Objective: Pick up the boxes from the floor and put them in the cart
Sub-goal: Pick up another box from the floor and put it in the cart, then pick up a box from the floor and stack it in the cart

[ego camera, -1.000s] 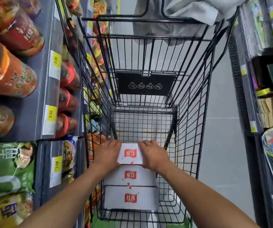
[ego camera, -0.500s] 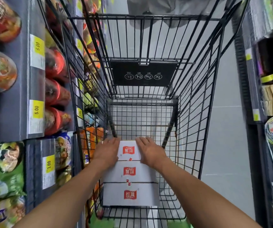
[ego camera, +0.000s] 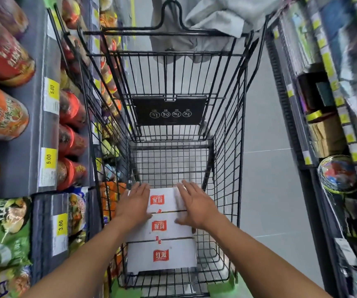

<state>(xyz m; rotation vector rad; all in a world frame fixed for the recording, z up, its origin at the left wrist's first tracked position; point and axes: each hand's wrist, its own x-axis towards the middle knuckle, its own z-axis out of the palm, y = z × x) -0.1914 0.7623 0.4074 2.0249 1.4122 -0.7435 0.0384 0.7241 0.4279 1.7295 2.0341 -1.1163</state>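
Three white boxes with red labels lie flat in a row on the bottom of the black wire cart (ego camera: pixel 229 147). They are the far box (ego camera: pixel 161 200), the middle box (ego camera: pixel 162 226) and the near box (ego camera: pixel 161 255). My left hand (ego camera: pixel 134 204) rests flat on the left edge of the far box, with its fingers straight and apart. My right hand (ego camera: pixel 197 206) lies against the far box's right edge with the fingers spread and the thumb out. Neither hand is curled around a box.
Shelves of noodle cups (ego camera: pixel 1 117), snack bags and yellow price tags (ego camera: pixel 48 159) press close on the cart's left. A dark shelf unit (ego camera: pixel 324 130) stands on the right, across a strip of grey floor (ego camera: pixel 268 168). A grey cloth (ego camera: pixel 214 20) hangs over the cart's far end.
The far box, held tilted between both hands a second ago, now lies flat beside the other two. My fingers have straightened and spread off it.
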